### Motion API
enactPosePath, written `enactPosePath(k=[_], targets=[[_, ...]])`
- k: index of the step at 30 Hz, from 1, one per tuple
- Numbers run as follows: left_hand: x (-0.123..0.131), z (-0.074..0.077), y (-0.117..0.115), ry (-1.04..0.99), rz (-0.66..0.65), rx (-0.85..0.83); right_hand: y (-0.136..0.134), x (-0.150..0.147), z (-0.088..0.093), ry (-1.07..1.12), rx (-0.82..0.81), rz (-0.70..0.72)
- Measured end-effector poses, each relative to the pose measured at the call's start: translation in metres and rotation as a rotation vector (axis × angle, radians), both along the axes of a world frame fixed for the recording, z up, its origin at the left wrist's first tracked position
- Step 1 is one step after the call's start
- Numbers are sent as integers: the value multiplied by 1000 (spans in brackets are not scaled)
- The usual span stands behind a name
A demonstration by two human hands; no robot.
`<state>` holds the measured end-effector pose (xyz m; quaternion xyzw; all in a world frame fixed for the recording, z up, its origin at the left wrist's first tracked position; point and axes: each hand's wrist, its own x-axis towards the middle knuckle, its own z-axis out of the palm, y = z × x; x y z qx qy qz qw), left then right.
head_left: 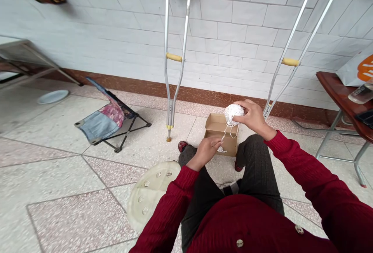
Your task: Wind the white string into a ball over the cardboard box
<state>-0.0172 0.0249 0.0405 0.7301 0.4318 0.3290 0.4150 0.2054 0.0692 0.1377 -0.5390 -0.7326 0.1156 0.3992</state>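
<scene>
My right hand (253, 117) is wrapped around a ball of white string (234, 113), held in the air above a box. My left hand (206, 151) pinches a strand of the white string (223, 138) running down from the ball. Some string trails below those fingers. An open cardboard box (220, 134) stands on the floor beyond my knees, just past my left hand. Its inside shows no clear contents. Near my left forearm lies a round, pale disc (150, 194) set with several small clear button-like pieces.
Two aluminium crutches (175, 58) lean on the tiled wall. A folding stool (107, 119) and a white plate (53, 96) are on the floor at left. A wooden-topped table (339, 101) holds a bottle and a bag at right.
</scene>
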Motion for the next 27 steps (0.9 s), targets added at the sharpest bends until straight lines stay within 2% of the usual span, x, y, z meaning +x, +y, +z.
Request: enactPosePath(k=[3, 5, 11, 14, 16, 19, 23, 27], targets=[[5, 4, -4, -18, -41, -121, 9, 7, 0, 53, -23, -49], [6, 13, -11, -75, -75, -226, 17, 14, -3, 63, -48, -100], [3, 47, -32, -450, -155, -453, 27, 37, -24, -58, -89, -249], [0, 49, -36, -453, -215, -526, 24, 38, -28, -96, -57, -253], [1, 47, -37, -388, -203, -502, 22, 35, -26, -102, -25, -240], [1, 46, -38, -222, -128, -328, 21, 32, -23, -103, -7, -226], [-8, 45, -35, -68, -129, -132, 19, 32, -23, -118, -25, -220], [-22, 28, -16, 9, 59, 7, 5, 26, -14, -69, 44, -167]])
